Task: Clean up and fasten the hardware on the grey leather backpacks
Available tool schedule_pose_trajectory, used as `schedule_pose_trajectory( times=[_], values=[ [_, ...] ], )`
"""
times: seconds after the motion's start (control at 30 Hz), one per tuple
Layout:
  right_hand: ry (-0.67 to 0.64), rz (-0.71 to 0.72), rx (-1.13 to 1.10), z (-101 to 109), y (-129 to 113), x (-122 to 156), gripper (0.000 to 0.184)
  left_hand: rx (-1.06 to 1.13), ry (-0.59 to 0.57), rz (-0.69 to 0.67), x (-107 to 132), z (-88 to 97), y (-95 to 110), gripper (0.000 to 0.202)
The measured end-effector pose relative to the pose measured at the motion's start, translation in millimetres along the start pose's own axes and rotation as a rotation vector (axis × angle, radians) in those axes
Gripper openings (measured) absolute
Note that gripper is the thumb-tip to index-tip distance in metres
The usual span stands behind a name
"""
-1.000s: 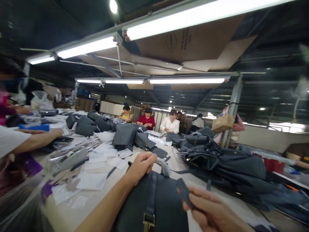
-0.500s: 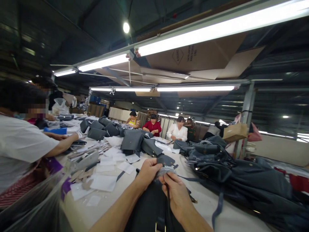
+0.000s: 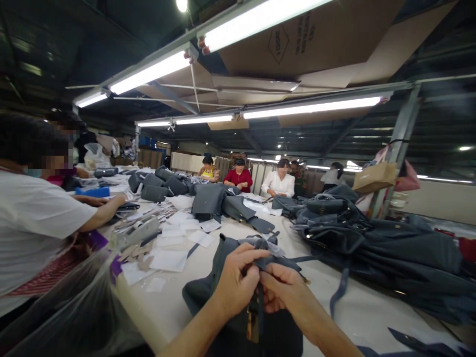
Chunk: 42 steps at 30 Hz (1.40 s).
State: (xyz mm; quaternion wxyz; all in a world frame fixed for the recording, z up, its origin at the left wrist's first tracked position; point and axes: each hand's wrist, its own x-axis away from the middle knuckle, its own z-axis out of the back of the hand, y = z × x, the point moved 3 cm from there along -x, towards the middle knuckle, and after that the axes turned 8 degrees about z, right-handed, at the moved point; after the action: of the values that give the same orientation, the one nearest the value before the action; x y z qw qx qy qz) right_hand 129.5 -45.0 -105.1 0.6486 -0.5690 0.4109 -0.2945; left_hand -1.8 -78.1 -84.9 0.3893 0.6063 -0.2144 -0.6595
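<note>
A dark grey-blue leather bag (image 3: 208,292) lies on the white table (image 3: 364,312) right in front of me. My left hand (image 3: 236,282) is closed on the bag's top, fingers pinched around its handle and a strap. My right hand (image 3: 284,290) meets it from the right, fingers closed on the same strap by the handle. A brass buckle (image 3: 253,325) shows on the bag's front below my hands. A loose strap (image 3: 336,297) trails off to the right.
A big heap of dark bags (image 3: 379,253) fills the table's right side. White paper sheets (image 3: 171,258) and more bags (image 3: 208,201) lie in the middle. A person in a white shirt (image 3: 33,233) works at my left, others sit at the far end.
Both hands have drawn closer to me and lower, and the bag now lies with its top turned up between them. The view has tilted and shifted left.
</note>
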Motion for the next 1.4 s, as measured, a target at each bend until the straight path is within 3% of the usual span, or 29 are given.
schedule_pose_trajectory(
  times=[0.17, 0.23, 0.37, 0.5, 0.63, 0.83, 0.97, 1.1, 1.23, 1.4],
  values=[
    [-0.031, 0.039, 0.001, 1.9, -11.4, 1.7, 0.029, 0.417, -0.003, 0.414, -7.8, 7.9, -12.1, 0.02],
    [-0.034, 0.048, -0.026, 1.5, -12.5, 2.3, 0.03, 0.562, -0.016, 0.54, -8.3, 7.2, -17.4, 0.024],
    [0.06, 0.103, -0.001, 3.3, -9.9, -0.8, 0.035, 0.511, -0.184, 0.691, -2.5, 1.5, -18.4, 0.031],
    [0.139, 0.187, 0.114, 5.7, -6.4, -3.9, 0.032, 0.263, -0.213, 0.676, 0.2, 1.6, -13.5, 0.016],
    [0.133, 0.225, 0.168, 4.4, -5.2, -5.6, 0.025, 0.156, -0.269, 0.735, -2.8, 2.3, -14.2, 0.013],
    [0.128, 0.222, 0.114, -2.1, -15.2, -2.5, 0.021, 0.185, -0.301, 0.734, -6.7, 4.5, -17.7, 0.02],
    [0.069, 0.064, -0.245, -4.4, -10.8, 2.2, 0.028, 0.213, -0.355, 0.707, -9.0, 0.6, -18.9, 0.017],
    [0.177, -0.05, -0.43, 7.1, 3.3, -0.3, 0.026, 0.192, -0.325, 0.63, -11.4, -5.1, -19.2, 0.016],
    [0.233, -0.055, -0.461, 13.7, 11.5, -1.6, 0.023, 0.158, -0.214, 0.505, -10.5, -4.3, -18.1, 0.009],
    [0.181, 0.076, -0.253, 8.1, 10.5, 6.0, 0.026, 0.266, -0.3, 0.585, -4.8, -3.6, -24.9, 0.016]
  ],
)
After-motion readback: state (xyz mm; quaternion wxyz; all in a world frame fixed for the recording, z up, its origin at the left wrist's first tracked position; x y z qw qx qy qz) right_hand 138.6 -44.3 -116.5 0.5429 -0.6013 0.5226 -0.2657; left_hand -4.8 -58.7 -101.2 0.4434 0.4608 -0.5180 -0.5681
